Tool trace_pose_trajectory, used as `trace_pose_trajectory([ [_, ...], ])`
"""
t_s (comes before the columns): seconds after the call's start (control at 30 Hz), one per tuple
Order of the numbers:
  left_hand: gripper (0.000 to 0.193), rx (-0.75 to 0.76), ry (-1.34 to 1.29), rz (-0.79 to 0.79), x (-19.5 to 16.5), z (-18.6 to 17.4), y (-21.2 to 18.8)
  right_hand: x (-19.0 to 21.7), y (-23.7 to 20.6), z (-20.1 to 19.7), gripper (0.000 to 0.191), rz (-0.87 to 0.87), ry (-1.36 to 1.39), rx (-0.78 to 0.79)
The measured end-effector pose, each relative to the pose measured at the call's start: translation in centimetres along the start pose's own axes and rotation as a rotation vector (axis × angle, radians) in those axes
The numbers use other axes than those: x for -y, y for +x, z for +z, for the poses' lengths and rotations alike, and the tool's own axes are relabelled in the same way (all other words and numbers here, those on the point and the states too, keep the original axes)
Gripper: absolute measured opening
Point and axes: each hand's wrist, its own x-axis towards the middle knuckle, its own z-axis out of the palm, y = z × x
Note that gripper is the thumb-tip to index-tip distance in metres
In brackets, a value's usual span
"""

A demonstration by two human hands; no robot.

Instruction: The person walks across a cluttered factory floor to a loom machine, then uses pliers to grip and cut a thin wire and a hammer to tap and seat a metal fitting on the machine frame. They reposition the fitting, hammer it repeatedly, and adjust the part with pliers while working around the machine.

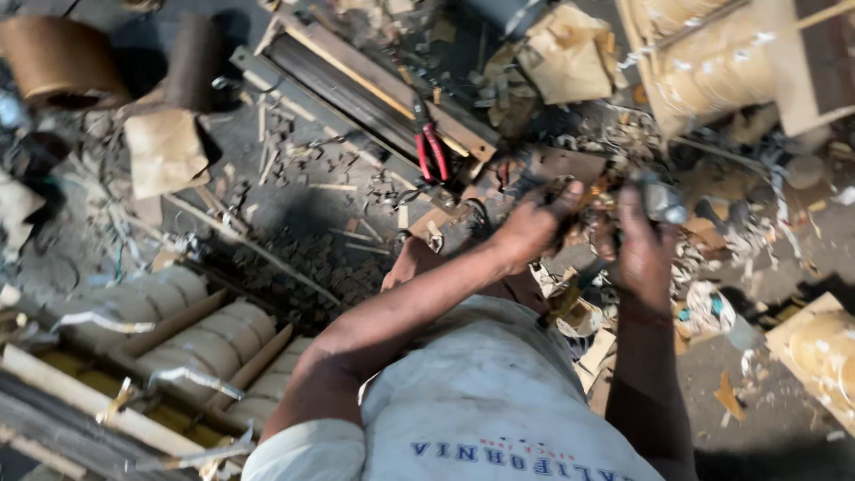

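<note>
My left hand (pixel 533 227) reaches forward over the littered floor, fingers curled around a small brownish piece (pixel 595 198) that is too blurred to name. My right hand (pixel 641 249) is beside it, closed on a grey metal part (pixel 664 203) that sticks out above the fingers. The two hands nearly touch. My pale shirt (pixel 481 401) fills the bottom middle of the view. Both hands are blurred by motion.
Red-handled pliers (pixel 429 151) lie on a long metal frame (pixel 356 85). Cardboard rolls (pixel 53 58) stand at top left. Pale wound coils in wooden frames sit at lower left (pixel 205 334), top right (pixel 712 67) and lower right (pixel 824 352). Paper and wood scraps (pixel 312 258) cover the dark floor.
</note>
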Motion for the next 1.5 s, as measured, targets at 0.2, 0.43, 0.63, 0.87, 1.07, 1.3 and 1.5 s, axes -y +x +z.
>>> trace_pose_trajectory([
  [0.2, 0.036, -0.086, -0.022, -0.146, -1.1, 0.0, 0.1, 0.1, -0.3, 0.5, 0.033, -0.11, -0.128, 0.037],
  [0.43, 0.04, 0.024, -0.11, -0.238, -0.5, -0.3, 1.1, 0.7, -0.7, 0.9, 0.039, -0.242, -0.403, 0.055],
  [0.63, 0.041, -0.065, 0.134, -0.131, 0.9, 0.6, 1.7, 0.1, -0.6, -0.3, 0.015, -0.071, -0.135, -0.09],
  [0.87, 0.047, 0.117, -0.156, -0.382, 3.0, 0.3, 3.5, -2.0, -0.9, -2.6, 0.027, -0.422, -0.498, -0.125],
  [1.07, 0.028, 0.226, -0.402, -0.475, 3.4, -1.4, 4.1, -2.9, -1.4, -3.3, 0.026, -0.653, -0.715, -0.124],
  [1.3, 0.062, 0.088, 0.207, -0.309, 1.0, -7.7, -0.7, -6.8, -2.2, -5.9, 0.033, -0.148, -0.326, -0.542],
  [1.5, 0.058, 0.202, 0.222, -0.321, 1.3, -21.9, -6.4, -13.7, -7.1, -5.6, 0.025, 0.344, 0.223, -0.296],
])
